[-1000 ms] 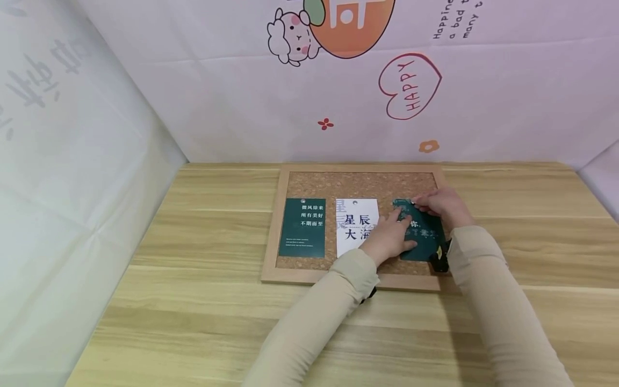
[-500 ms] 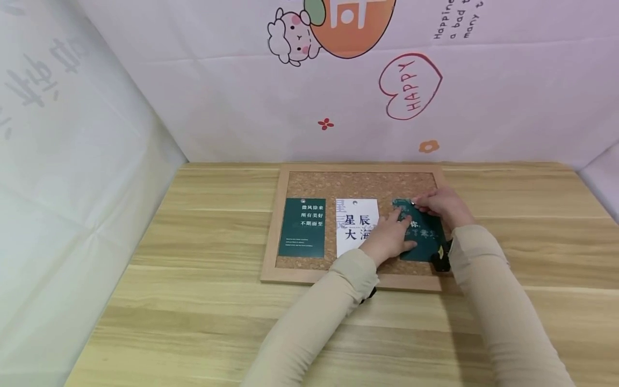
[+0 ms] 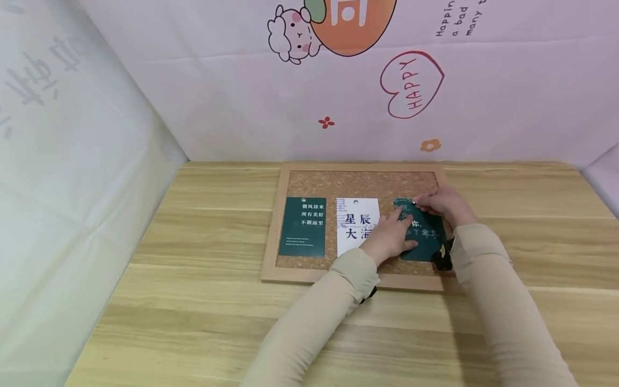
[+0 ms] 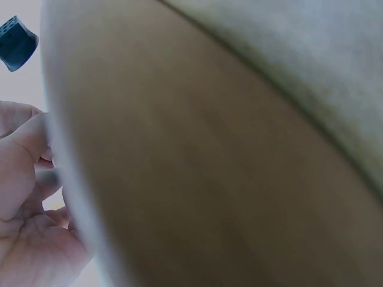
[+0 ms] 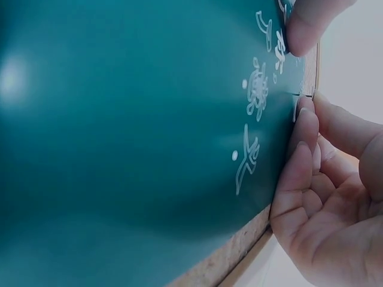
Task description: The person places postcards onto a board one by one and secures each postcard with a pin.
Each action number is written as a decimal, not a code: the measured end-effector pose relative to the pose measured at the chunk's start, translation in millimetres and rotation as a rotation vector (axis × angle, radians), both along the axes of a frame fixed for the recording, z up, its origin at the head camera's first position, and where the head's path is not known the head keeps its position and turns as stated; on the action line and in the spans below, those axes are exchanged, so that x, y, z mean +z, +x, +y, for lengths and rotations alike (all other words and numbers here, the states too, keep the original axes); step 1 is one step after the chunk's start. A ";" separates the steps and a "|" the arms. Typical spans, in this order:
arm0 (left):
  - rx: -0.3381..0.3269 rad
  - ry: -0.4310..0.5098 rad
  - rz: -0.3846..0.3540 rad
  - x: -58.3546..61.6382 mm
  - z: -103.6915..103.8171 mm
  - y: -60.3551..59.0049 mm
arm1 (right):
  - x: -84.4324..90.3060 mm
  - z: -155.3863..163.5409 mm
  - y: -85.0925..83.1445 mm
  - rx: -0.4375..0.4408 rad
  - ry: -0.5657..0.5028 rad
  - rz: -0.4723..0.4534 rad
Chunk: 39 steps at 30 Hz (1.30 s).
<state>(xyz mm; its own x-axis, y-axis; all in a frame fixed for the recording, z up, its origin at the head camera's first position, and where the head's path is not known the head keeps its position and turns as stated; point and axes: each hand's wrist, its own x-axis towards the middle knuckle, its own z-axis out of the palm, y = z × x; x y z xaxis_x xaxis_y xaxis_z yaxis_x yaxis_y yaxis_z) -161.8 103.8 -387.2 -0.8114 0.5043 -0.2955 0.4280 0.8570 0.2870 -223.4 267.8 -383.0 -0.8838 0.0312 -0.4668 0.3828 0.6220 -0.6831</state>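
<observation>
Two cards already pinned on the cork board (image 3: 358, 185) — left hand (image 3: 389, 239) is pressing flat the third green card (image 3: 425, 239), right hand (image 3: 445, 205) pinching a pin (image 3: 414, 203) at its top edge.

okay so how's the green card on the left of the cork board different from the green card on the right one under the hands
The left green card lies bare, square to the cork board frame; the right green card sits tilted. Nothing touches the left one; the left hand presses the right one flat while the right hand pinches at its top edge. Both are dark green with white writing.
</observation>
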 end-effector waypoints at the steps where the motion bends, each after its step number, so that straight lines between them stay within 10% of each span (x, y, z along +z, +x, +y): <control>1: -0.001 0.001 0.000 0.3 0.0 0.1 | 0.7 0.1 0.4 0.003 0.003 0.000; 16: -0.008 0.008 0.005 1.2 -2.1 -0.1 | 0.5 -5.6 0.5 0.044 0.105 0.072; 39: -0.007 0.003 0.007 0.4 -0.9 1.0 | 3.6 2.9 2.5 0.080 -0.043 0.000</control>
<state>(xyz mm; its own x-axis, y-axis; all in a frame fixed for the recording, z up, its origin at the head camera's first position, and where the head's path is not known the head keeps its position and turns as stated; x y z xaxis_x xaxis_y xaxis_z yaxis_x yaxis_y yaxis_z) -160.8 102.9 -386.8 -0.8098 0.5110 -0.2884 0.4361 0.8530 0.2867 -221.0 270.8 -379.4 -0.8828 -0.0596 -0.4660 0.3330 0.6205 -0.7100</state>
